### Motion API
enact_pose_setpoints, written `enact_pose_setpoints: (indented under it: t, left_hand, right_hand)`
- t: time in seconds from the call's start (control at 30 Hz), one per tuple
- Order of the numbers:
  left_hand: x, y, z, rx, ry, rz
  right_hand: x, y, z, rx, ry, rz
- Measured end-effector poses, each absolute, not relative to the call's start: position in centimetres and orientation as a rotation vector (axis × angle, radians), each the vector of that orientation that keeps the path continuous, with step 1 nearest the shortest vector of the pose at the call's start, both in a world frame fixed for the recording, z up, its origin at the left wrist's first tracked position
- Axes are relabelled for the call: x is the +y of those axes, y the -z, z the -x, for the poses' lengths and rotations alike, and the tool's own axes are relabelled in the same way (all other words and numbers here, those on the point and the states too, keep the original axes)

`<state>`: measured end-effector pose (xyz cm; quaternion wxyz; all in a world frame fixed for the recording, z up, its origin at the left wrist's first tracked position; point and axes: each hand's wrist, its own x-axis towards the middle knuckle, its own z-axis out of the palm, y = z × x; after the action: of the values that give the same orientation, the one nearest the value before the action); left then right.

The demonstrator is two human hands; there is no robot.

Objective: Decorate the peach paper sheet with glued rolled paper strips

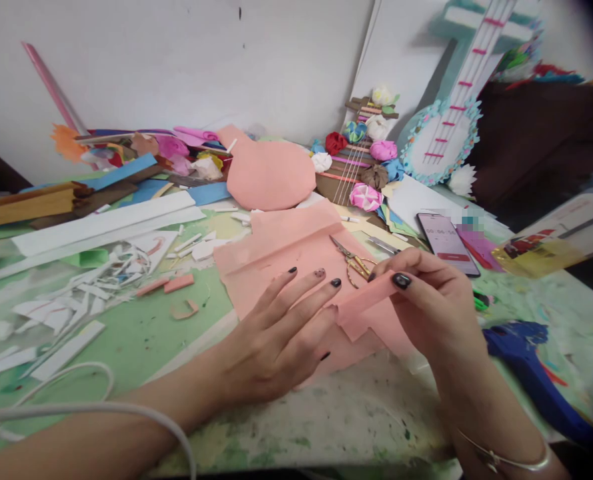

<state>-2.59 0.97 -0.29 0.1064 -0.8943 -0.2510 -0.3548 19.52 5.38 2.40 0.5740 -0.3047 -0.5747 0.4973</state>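
My left hand (pixel 294 320) lies with fingers stretched out over a large sheet of pink crepe paper (pixel 271 250) on the table. Between thumb and fingers, my right hand (pixel 434 300) pinches a folded pink paper strip (pixel 364 303), raised a little above the sheet. The strip's left end reaches my left hand; whether that hand touches it I cannot tell. Gold-handled scissors (pixel 354 259) lie on the sheet just beyond the strip. Behind them is a utility knife (pixel 384 245). Farther back rests a pink pear-shaped piece (pixel 271 175) with a narrow neck.
White paper scraps (pixel 81 287) and a white cable (pixel 101 408) are at the left. A phone (pixel 446 243) showing a timer and a blue glue gun (pixel 531 373) lie at the right. Flower-trimmed paper instruments (pixel 441 143) lean against the wall.
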Motion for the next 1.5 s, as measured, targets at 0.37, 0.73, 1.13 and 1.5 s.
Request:
enact_pose_setpoints:
  t: [0.37,0.73,1.13,1.5]
  left_hand:
    - [0.6,-0.2,3.0,-0.564,0.942,2.609]
    - [0.6,0.4,2.4,-1.039,1.306,2.991]
    - [1.5,-0.4,1.7,-2.08,2.244,3.189]
    - [1.4,-0.3,1.8,-2.243,2.341,3.05]
  right_hand:
    - [4.8,-2.3,-19.2,-1.41,-1.322,0.622]
    - [4.8,-2.3,-18.5,-1.466,-1.256,0.754]
    - [4.3,-1.8,-16.2,-1.5,-1.418,0.859]
    - [4.0,-0.8,-16.8,-1.736,-0.935,0.864]
